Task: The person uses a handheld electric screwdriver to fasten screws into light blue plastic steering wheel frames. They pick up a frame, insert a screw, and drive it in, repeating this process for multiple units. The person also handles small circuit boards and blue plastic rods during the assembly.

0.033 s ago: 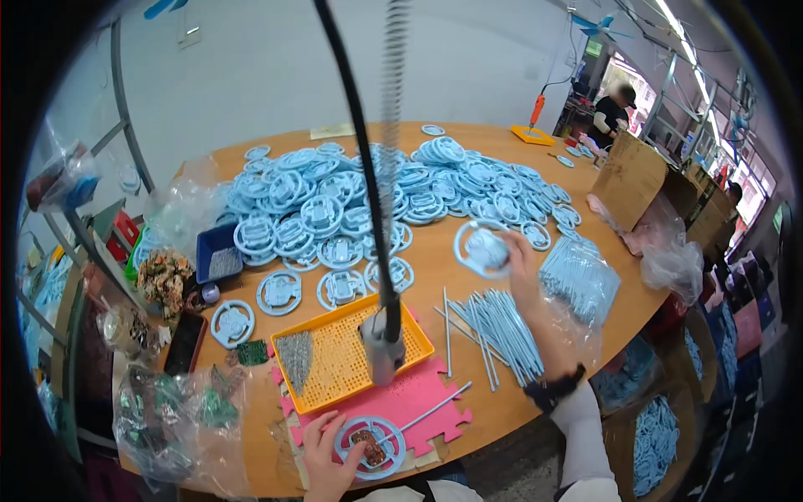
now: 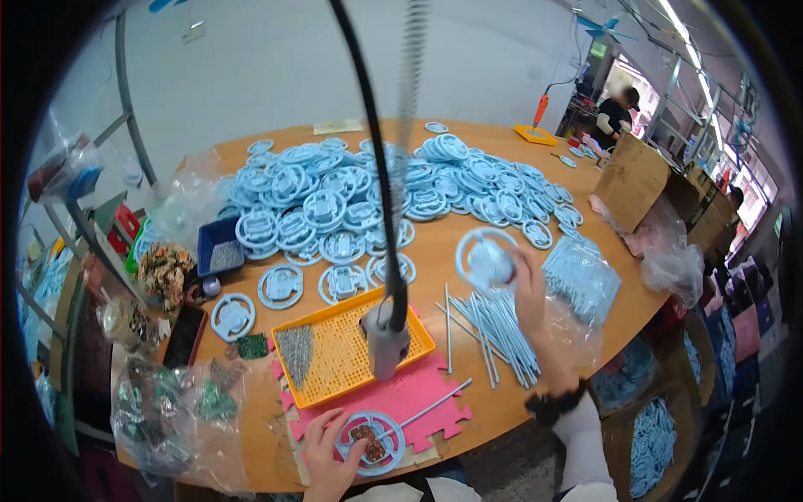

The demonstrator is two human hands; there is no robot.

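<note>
On the pink foam mat (image 2: 418, 406) by the near edge lies a light-blue ring-shaped plastic part (image 2: 396, 456). A brown circuit board (image 2: 369, 442) sits in its middle, and a thin pale-blue rod (image 2: 435, 403) stretches from it up and right. My left hand (image 2: 330, 456) grips this part at its left side, the thumb reaching in toward the board. Another light-blue ring-shaped part (image 2: 462, 258) is raised over the table in my right hand (image 2: 531, 289), fingers closed on its right edge. Beneath it lies a bundle of pale-blue rods (image 2: 502, 335).
A big heap of blue ring parts (image 2: 326, 205) covers the far table. An orange tray (image 2: 335, 356) with small metal pieces stands before me, a hanging electric screwdriver (image 2: 386, 343) over it. Bagged rods (image 2: 581, 280) lie right, bagged green boards (image 2: 167, 418) left. A person (image 2: 615, 117) works far right.
My right hand and the ring part in it have come slightly nearer to me. My left hand stays on the part on the mat. The view has shifted a little.
</note>
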